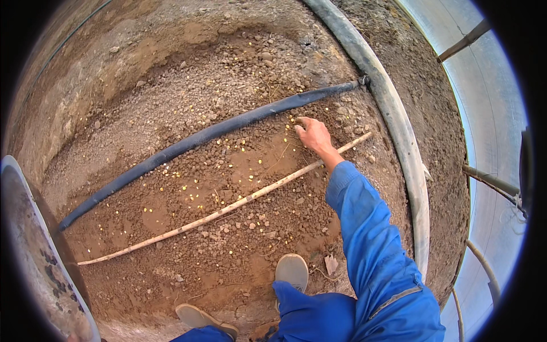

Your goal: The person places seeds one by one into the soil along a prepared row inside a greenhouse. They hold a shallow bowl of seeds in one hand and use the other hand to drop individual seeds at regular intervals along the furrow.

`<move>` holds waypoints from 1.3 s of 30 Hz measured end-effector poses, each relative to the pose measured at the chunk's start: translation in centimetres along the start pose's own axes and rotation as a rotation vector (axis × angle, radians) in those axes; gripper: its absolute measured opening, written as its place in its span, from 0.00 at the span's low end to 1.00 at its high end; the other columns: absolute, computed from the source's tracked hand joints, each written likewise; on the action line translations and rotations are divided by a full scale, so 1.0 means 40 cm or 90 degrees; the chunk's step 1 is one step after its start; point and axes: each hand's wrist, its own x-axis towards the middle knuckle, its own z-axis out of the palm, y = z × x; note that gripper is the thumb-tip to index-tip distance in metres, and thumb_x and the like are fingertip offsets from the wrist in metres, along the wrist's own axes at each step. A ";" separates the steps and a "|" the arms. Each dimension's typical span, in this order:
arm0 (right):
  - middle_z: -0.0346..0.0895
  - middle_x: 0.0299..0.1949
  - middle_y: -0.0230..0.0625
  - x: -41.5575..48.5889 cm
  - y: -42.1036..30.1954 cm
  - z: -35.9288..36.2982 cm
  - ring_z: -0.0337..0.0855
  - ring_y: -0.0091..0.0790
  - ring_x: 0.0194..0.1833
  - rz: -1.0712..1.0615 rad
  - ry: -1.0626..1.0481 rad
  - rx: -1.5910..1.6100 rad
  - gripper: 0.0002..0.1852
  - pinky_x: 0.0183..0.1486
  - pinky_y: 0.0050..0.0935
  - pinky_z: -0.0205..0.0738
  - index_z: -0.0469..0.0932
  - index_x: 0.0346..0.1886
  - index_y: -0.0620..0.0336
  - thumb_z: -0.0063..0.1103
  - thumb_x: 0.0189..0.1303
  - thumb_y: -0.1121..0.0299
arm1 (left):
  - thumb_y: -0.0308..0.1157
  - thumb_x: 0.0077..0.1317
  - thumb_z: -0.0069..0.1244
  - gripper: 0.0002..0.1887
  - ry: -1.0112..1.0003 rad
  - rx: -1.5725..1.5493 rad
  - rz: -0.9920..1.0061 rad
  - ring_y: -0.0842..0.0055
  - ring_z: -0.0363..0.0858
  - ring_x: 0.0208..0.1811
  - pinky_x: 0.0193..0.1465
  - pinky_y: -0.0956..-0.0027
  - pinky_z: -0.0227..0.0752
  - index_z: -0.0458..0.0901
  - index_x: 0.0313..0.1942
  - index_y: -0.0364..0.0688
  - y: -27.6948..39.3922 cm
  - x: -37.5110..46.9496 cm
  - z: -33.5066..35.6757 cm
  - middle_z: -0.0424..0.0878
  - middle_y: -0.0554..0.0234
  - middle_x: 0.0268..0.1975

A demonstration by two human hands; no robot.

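Note:
My right hand [315, 136], in a blue sleeve, hovers over the brown soil [265, 149] with thumb and forefinger slightly apart. Several yellow seeds, perhaps corn kernels [286, 140], lie near its fingertips and across the ground. Beneath the wrist runs a thin wooden stick [256, 194], lying diagonally on the soil. Beyond the fingers is a black flexible hose [205, 134]. At the lower left, a scuffed grey container [38, 248] with dark patches is tilted, its inside partly cut off. A bit of my left hand [73, 337] shows at its bottom edge; the rest is out of view.
A thick grey pipe [395, 107] curves along the right, joined by the black hose at a fitting [363, 80]. Past it are plastic sheeting [491, 128] and poles [491, 179]. An earth bank [55, 111] rises at left. My shoes [292, 271] stand near the stick.

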 end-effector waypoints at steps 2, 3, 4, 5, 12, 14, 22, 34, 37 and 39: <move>0.84 0.56 0.50 -0.006 -0.023 0.012 0.83 0.54 0.58 0.035 0.008 -0.018 0.24 0.61 0.46 0.76 0.80 0.64 0.52 0.61 0.67 0.56 | 0.48 0.77 0.47 0.32 -0.033 0.009 -0.015 0.80 0.62 0.19 0.17 0.76 0.56 0.66 0.73 0.40 0.003 -0.005 0.005 0.65 0.73 0.19; 0.84 0.56 0.50 -0.006 -0.033 0.016 0.83 0.54 0.59 0.053 0.008 -0.021 0.25 0.61 0.47 0.76 0.79 0.64 0.52 0.61 0.67 0.55 | 0.48 0.77 0.47 0.32 -0.049 0.013 -0.023 0.80 0.62 0.19 0.18 0.76 0.57 0.65 0.73 0.40 0.005 -0.006 0.005 0.65 0.73 0.19; 0.83 0.57 0.50 -0.006 -0.040 0.019 0.82 0.53 0.59 0.066 0.015 -0.025 0.25 0.61 0.47 0.76 0.79 0.65 0.52 0.61 0.68 0.54 | 0.48 0.77 0.47 0.32 -0.045 0.008 -0.023 0.80 0.62 0.19 0.18 0.75 0.57 0.66 0.73 0.40 0.006 -0.007 0.004 0.66 0.73 0.19; 0.84 0.54 0.50 -0.006 -0.047 0.023 0.83 0.54 0.57 0.063 0.028 -0.040 0.24 0.60 0.49 0.76 0.79 0.63 0.52 0.61 0.67 0.54 | 0.48 0.77 0.47 0.31 -0.041 0.002 -0.024 0.80 0.62 0.19 0.18 0.75 0.57 0.66 0.73 0.40 0.007 -0.006 0.001 0.66 0.73 0.19; 0.85 0.49 0.52 0.005 -0.069 0.052 0.84 0.57 0.54 0.060 0.036 -0.054 0.20 0.56 0.54 0.76 0.81 0.51 0.58 0.61 0.67 0.52 | 0.47 0.77 0.47 0.28 -0.058 -0.021 -0.016 0.78 0.64 0.19 0.18 0.75 0.58 0.69 0.69 0.39 0.004 0.016 -0.027 0.67 0.72 0.19; 0.85 0.50 0.53 0.006 -0.075 0.055 0.84 0.58 0.55 0.089 0.018 -0.038 0.20 0.56 0.55 0.76 0.81 0.50 0.59 0.61 0.68 0.51 | 0.47 0.77 0.47 0.27 -0.043 -0.028 -0.015 0.78 0.64 0.19 0.18 0.75 0.58 0.70 0.68 0.39 0.004 0.016 -0.022 0.67 0.72 0.19; 0.84 0.51 0.56 0.036 -0.092 0.060 0.83 0.61 0.55 0.147 -0.081 -0.050 0.23 0.57 0.56 0.75 0.81 0.50 0.61 0.58 0.69 0.49 | 0.48 0.77 0.48 0.27 -0.097 -0.012 -0.023 0.78 0.64 0.19 0.17 0.75 0.57 0.71 0.67 0.39 0.009 0.003 -0.002 0.66 0.72 0.19; 0.85 0.47 0.56 -0.087 -0.121 0.075 0.85 0.61 0.50 0.015 -0.151 -0.159 0.24 0.53 0.56 0.78 0.75 0.62 0.61 0.56 0.71 0.55 | 0.49 0.77 0.46 0.26 -0.077 -0.031 -0.019 0.78 0.63 0.18 0.17 0.74 0.56 0.73 0.64 0.39 0.004 0.026 -0.036 0.64 0.72 0.17; 0.84 0.49 0.58 -0.054 -0.078 0.059 0.85 0.60 0.52 0.008 -0.077 -0.070 0.22 0.56 0.55 0.77 0.77 0.60 0.62 0.54 0.70 0.57 | 0.48 0.77 0.46 0.26 -0.072 -0.001 -0.005 0.78 0.63 0.18 0.17 0.74 0.56 0.73 0.64 0.39 0.003 0.017 -0.037 0.64 0.72 0.17; 0.84 0.49 0.59 -0.003 -0.041 0.063 0.83 0.62 0.53 0.021 0.035 -0.014 0.18 0.58 0.56 0.75 0.79 0.54 0.62 0.52 0.68 0.61 | 0.48 0.77 0.46 0.26 -0.122 0.016 -0.008 0.78 0.62 0.18 0.18 0.75 0.56 0.72 0.65 0.39 0.004 0.016 -0.031 0.64 0.71 0.18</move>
